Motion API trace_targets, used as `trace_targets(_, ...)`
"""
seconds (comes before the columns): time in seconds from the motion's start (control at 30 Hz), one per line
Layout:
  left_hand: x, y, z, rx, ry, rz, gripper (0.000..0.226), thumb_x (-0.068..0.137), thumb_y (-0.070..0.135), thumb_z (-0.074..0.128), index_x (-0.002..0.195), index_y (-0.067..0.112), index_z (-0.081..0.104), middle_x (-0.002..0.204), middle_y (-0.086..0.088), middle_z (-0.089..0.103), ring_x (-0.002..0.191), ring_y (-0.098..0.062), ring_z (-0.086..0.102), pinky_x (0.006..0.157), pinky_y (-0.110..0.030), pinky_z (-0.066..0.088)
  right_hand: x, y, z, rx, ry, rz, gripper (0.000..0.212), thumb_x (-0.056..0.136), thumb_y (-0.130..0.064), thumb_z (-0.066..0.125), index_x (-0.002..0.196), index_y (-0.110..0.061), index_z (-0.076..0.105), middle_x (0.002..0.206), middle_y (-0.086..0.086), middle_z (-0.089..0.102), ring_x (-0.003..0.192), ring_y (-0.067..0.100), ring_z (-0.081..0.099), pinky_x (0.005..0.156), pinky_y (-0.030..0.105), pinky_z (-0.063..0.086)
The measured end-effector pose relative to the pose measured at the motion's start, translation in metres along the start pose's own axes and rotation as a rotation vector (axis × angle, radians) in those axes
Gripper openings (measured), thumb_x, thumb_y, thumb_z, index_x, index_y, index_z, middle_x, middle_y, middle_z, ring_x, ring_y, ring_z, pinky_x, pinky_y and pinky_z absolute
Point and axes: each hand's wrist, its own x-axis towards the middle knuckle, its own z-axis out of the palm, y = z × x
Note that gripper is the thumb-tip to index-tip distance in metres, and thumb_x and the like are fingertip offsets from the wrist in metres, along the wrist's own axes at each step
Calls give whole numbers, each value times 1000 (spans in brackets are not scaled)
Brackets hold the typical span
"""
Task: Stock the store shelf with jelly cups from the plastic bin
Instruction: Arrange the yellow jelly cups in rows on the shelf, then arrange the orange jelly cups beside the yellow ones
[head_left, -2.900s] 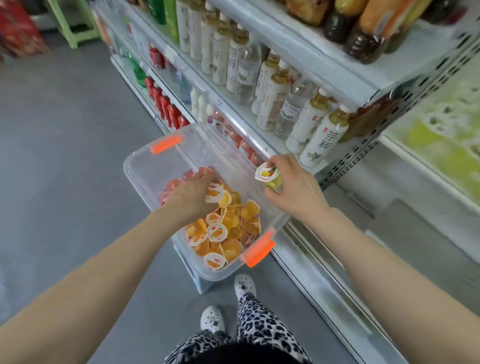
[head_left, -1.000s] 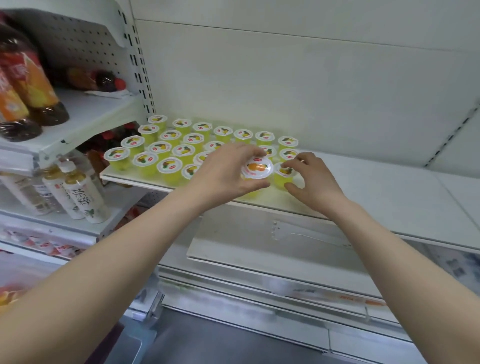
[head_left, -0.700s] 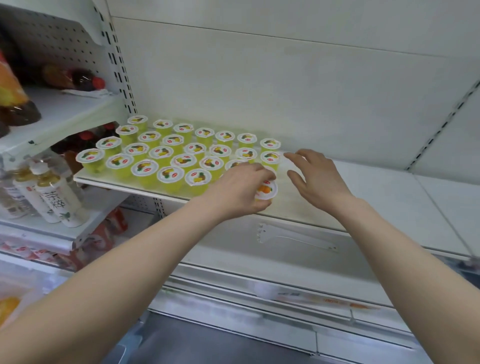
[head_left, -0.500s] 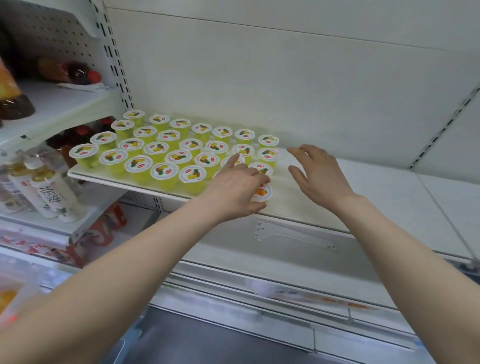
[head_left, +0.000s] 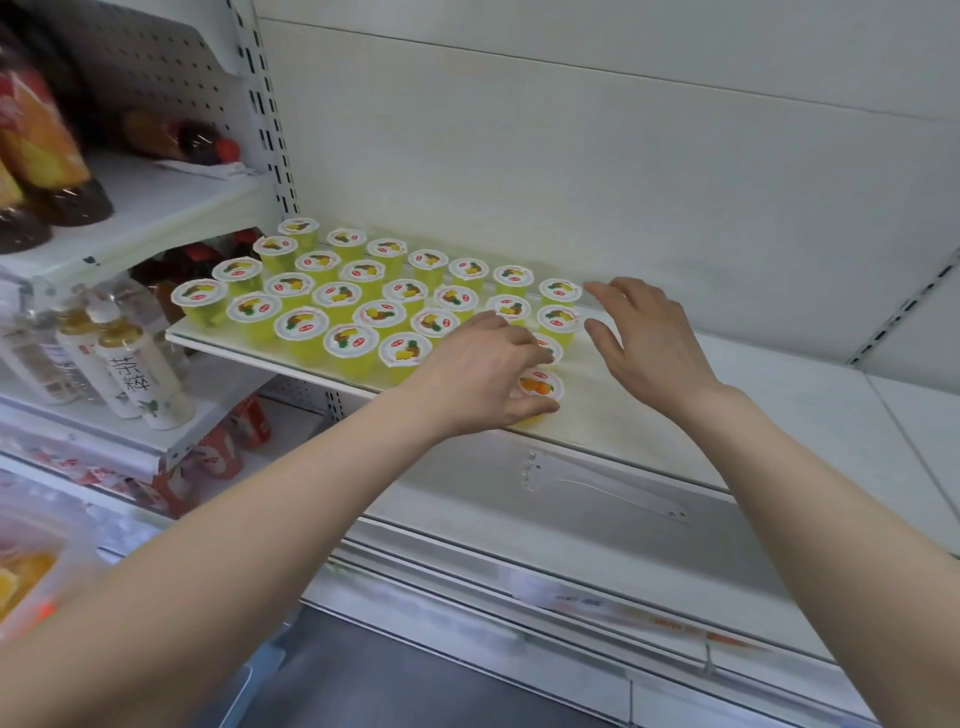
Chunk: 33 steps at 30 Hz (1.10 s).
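Several yellow jelly cups with fruit-printed lids stand in rows on the white shelf. My left hand grips an orange-fruit jelly cup that sits at the shelf's front edge, at the right end of the front row. My right hand hovers with spread, relaxed fingers just right of the cups and holds nothing. The plastic bin, with orange jelly inside, shows at the lower left edge.
Tea bottles stand on a lower shelf at left, and dark juice bottles on the shelf above. The white shelf runs bare to the right of the cups. A clear plastic divider lies on the ledge below.
Both hands came up from the bin to the shelf. My right hand set its cup down and let go. My left hand lowered the orange cup onto the front edge.
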Motion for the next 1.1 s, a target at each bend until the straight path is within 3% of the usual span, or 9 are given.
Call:
trace_targets(0.1, -2, -9, -13, -69, 47, -63, 45, 90, 55, 54, 119, 23, 67, 116, 4, 66, 108, -23, 56, 88, -35, 46, 6, -11, -4, -9, -5, -19, 43, 100, -35, 45, 140, -18, 47, 132, 12, 51, 120, 35, 47, 98, 46, 37)
trace_targets(0.23, -11, -40, -34, -51, 88, -152, 42, 93, 50, 52, 124, 23, 63, 121, 3, 63, 116, -24, 52, 93, -39, 45, 17, -33, -7, -43, 1, -75, 44, 100, -34, 44, 141, -17, 47, 132, 12, 52, 121, 35, 47, 99, 46, 36)
trace_targets(0.53, -94, -129, -77, 81, 177, -254, 39, 93, 43, 55, 118, 16, 66, 113, -5, 66, 107, -29, 56, 91, -41, 45, 48, -143, 3, -29, 23, -248, 53, 96, -46, 33, 140, -19, 48, 130, 10, 54, 120, 35, 50, 97, 47, 40)
trace_targets(0.8, -238, -221, -111, 159, 153, -410, 40, 91, 40, 55, 120, 14, 65, 114, -9, 65, 103, -32, 58, 91, -44, 46, 64, -283, 41, 33, 49, -451, 52, 98, -45, 37, 141, -17, 47, 131, 12, 53, 120, 36, 50, 97, 49, 40)
trace_targets(1.1, -452, -280, -101, 127, 58, -819, 35, 91, 29, 61, 121, 12, 64, 114, -14, 65, 106, -37, 58, 92, -45, 45, 22, -450, 143, 212, -42, -677, 48, 96, -37, 49, 137, -12, 50, 126, 14, 55, 114, 35, 52, 92, 49, 44)
